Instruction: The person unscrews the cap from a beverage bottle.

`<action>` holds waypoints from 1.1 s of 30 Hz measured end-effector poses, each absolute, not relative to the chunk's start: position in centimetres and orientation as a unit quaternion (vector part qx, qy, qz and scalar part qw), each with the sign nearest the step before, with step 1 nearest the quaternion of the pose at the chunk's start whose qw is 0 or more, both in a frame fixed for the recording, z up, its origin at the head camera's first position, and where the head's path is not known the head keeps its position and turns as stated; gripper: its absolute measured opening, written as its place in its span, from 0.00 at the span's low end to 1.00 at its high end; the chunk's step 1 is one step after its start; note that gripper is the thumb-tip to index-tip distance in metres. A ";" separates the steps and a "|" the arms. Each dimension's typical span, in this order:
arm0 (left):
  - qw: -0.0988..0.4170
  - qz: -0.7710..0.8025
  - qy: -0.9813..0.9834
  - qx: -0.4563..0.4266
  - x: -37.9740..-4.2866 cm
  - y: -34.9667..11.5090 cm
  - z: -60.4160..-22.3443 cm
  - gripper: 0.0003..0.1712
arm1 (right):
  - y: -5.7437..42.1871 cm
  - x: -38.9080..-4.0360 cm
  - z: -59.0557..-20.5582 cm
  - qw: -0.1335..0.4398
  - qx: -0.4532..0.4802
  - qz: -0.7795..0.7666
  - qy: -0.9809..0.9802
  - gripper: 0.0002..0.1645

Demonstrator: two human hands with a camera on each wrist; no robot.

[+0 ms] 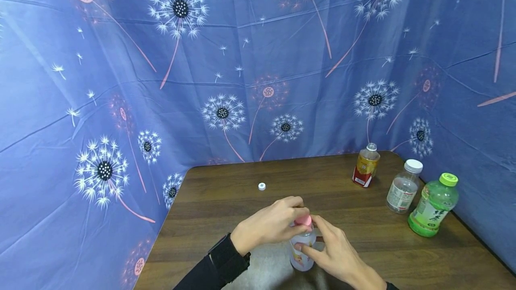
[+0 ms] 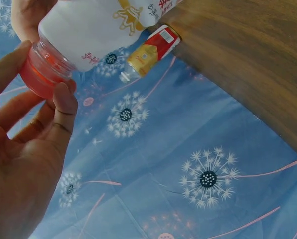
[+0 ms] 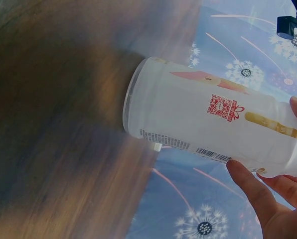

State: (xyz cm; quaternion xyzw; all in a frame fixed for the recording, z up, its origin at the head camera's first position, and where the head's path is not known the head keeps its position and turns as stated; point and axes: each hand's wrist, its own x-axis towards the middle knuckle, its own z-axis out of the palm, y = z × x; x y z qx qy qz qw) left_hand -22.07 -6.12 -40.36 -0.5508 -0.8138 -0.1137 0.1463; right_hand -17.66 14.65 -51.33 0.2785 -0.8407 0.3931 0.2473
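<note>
- Head view: pale printed bottle (image 1: 301, 258) is at the near edge of the scene, slightly right of centre, upright with its base down toward the wooden table (image 1: 225, 211).
- Pink cap (image 1: 303, 221) sits at the mouth of that bottle. Left wrist view shows the neck threads beside it; whether it is fully seated cannot be told.
- Left hand (image 1: 272, 226) comes from the near left and pinches the pink cap between thumb and curled fingers; the grip is narrow.
- Right hand (image 1: 339, 254) comes from the near right and grips the bottle round its upper part, thumb on the near side, fingers spread along the wall.
- Black strap (image 1: 228, 256) circles the left wrist, over a dark sleeve (image 1: 199, 276).
- Right wrist view: a red square code (image 3: 220, 107) and a barcode (image 3: 213, 155) are legible as marks on the bottle; the fine print is too small to read.
- Small white cap (image 1: 262, 186) lies on the table, far and left of the hands.
- Red-and-gold bottle (image 1: 366, 167) stands at the far right.
- Clear bottle (image 1: 403, 189) with a white lid stands nearer and further right.
- Green bottle (image 1: 433, 207) stands just beside it, rightmost.
- Blue dandelion cloth (image 1: 242, 61) hangs behind the table and along both sides.
</note>
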 end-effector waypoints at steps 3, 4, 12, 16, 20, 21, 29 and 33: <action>0.135 -0.113 -0.811 -0.558 -22.3 -6.1 -40.3 0.10 | 14.8 -17.7 -51.4 0.259 0.284 0.387 -0.838 0.40; 0.133 -0.111 -0.810 -0.560 -22.3 -6.1 -40.3 0.10 | 14.8 -17.7 -51.4 0.263 0.286 0.384 -0.838 0.41; 0.122 -0.104 -0.803 -0.574 -22.5 -6.1 -40.2 0.12 | 14.9 -17.7 -51.3 0.263 0.295 0.388 -0.832 0.41; 0.121 -0.094 -0.803 -0.576 -22.5 -6.2 -40.1 0.12 | 14.9 -17.6 -51.2 0.250 0.299 0.398 -0.831 0.41; 0.130 -0.089 -0.803 -0.575 -22.5 -6.3 -39.9 0.13 | 14.8 -17.5 -51.0 0.249 0.301 0.403 -0.827 0.40; 0.131 -0.090 -0.804 -0.573 -22.4 -6.3 -39.9 0.13 | 14.7 -17.5 -51.0 0.249 0.299 0.403 -0.828 0.40; 0.160 -0.106 -0.816 -0.545 -22.1 -6.4 -40.9 0.14 | 14.5 -17.3 -51.3 0.233 0.276 0.411 -0.837 0.40; 0.204 -0.110 -0.818 -0.526 -21.8 -6.7 -41.8 0.17 | 14.4 -17.2 -51.3 0.221 0.256 0.414 -0.845 0.41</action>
